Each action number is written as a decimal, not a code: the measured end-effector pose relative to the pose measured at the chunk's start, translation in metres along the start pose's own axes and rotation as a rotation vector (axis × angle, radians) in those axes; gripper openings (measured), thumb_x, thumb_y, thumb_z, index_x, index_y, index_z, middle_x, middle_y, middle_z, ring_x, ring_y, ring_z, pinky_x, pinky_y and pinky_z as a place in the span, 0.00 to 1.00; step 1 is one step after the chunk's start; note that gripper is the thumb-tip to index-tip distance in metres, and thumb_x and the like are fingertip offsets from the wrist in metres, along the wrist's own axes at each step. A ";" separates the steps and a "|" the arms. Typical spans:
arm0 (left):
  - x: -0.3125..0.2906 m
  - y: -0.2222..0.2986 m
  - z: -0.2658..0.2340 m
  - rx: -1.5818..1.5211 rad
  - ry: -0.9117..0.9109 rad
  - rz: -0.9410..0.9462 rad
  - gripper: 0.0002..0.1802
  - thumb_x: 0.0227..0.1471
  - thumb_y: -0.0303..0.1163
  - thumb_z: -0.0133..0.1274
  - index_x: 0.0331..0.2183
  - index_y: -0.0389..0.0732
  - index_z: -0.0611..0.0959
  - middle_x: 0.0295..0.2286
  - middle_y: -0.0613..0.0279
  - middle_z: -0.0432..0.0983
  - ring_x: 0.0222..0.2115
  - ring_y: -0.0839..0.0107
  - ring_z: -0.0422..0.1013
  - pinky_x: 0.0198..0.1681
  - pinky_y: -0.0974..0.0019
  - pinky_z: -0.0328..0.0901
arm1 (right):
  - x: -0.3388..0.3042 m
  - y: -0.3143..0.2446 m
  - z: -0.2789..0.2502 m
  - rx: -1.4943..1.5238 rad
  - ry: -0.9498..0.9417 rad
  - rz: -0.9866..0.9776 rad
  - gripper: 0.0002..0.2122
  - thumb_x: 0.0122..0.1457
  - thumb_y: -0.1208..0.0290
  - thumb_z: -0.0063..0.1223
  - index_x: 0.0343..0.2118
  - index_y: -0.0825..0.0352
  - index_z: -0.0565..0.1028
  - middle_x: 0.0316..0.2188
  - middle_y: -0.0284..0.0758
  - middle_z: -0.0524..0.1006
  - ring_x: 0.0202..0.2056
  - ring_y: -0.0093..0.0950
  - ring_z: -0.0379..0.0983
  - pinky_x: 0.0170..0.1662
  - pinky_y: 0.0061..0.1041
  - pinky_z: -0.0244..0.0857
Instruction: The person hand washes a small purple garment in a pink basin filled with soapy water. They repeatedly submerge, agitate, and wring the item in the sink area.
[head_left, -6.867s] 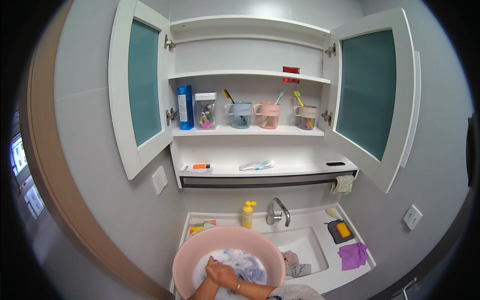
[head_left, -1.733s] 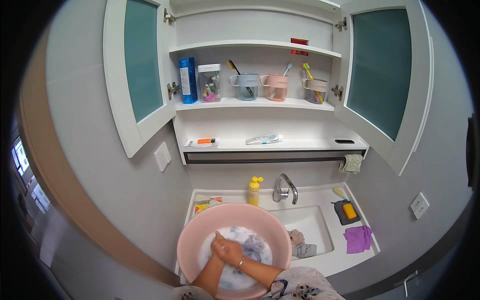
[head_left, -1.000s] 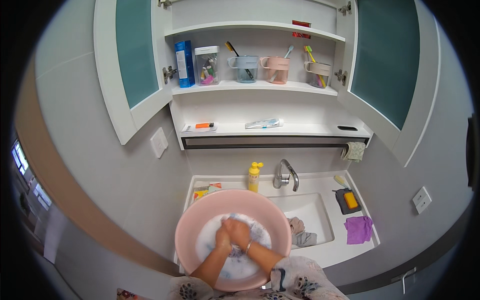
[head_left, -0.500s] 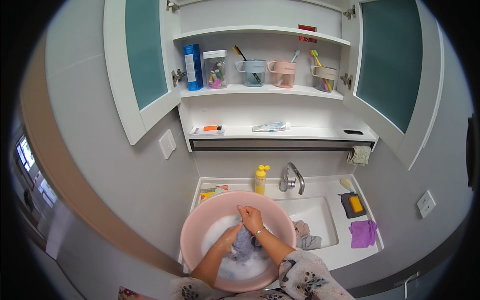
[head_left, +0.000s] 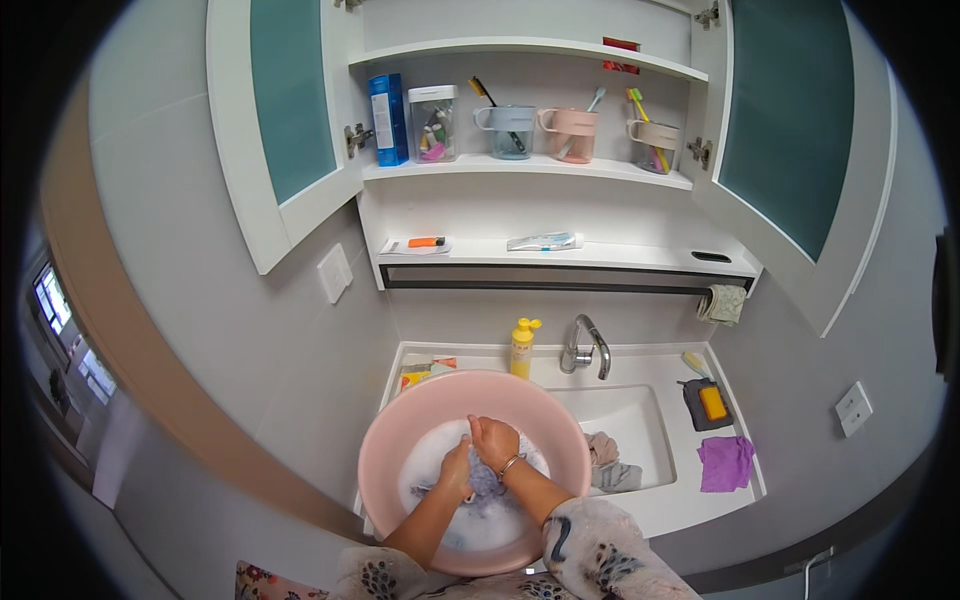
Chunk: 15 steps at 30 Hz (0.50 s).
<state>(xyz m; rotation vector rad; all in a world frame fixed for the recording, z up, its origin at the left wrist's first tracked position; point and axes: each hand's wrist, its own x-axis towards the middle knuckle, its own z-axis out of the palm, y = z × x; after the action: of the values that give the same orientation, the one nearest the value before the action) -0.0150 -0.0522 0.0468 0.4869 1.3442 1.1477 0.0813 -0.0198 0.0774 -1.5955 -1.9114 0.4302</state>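
A pink basin (head_left: pixel 378 450) holds white sudsy water (head_left: pixel 425 455) and a wet lavender-grey cloth (head_left: pixel 488 483). Both of my hands are over the middle of the basin, close together on the cloth. My right hand (head_left: pixel 494 442) is curled round a bunched part of it, with a bracelet at the wrist. Just left of it, my left hand (head_left: pixel 455 469) grips the cloth from the other side, its fingers partly hidden. The rest of the cloth spreads down into the suds between my forearms.
Right of the basin is a white sink (head_left: pixel 640 420) with balled-up cloths (head_left: pixel 612 470). A yellow bottle (head_left: pixel 522 348) and a faucet (head_left: pixel 585 350) stand behind. On the right ledge lie a yellow soap bar (head_left: pixel 712 403) and a purple cloth (head_left: pixel 725 464). An open cabinet (head_left: pixel 530 170) hangs above.
My right hand has come down nearer to the water and closer to my left hand. The cloth's bunch between them looks smaller and lower. The whole view has shifted slightly.
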 end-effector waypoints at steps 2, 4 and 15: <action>0.000 0.007 -0.001 0.033 -0.028 -0.077 0.28 0.53 0.52 0.37 0.39 0.35 0.70 0.38 0.51 0.68 0.41 0.57 0.65 0.45 0.56 0.60 | -0.009 -0.015 0.004 0.060 0.100 -0.072 0.18 0.57 0.58 0.37 0.16 0.63 0.71 0.17 0.40 0.73 0.20 0.39 0.70 0.24 0.36 0.63; 0.038 -0.008 -0.021 -0.042 -0.145 -0.068 0.30 0.52 0.55 0.36 0.43 0.36 0.68 0.41 0.50 0.67 0.43 0.57 0.64 0.47 0.55 0.59 | -0.032 -0.025 0.024 0.228 0.268 -0.247 0.18 0.56 0.58 0.38 0.16 0.63 0.70 0.17 0.40 0.73 0.20 0.39 0.70 0.25 0.36 0.63; -0.010 0.044 -0.024 0.153 -0.368 0.052 0.14 0.51 0.44 0.46 0.32 0.43 0.75 0.29 0.65 0.71 0.31 0.73 0.67 0.35 0.64 0.62 | 0.015 0.024 0.001 0.827 -0.196 -0.067 0.16 0.57 0.60 0.44 0.28 0.70 0.75 0.21 0.26 0.72 0.26 0.19 0.66 0.33 0.19 0.61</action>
<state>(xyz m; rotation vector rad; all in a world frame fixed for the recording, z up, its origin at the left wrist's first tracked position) -0.0512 -0.0505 0.0829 0.8066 1.1056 0.9452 0.0979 0.0003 0.0662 -0.9573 -1.5783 1.1956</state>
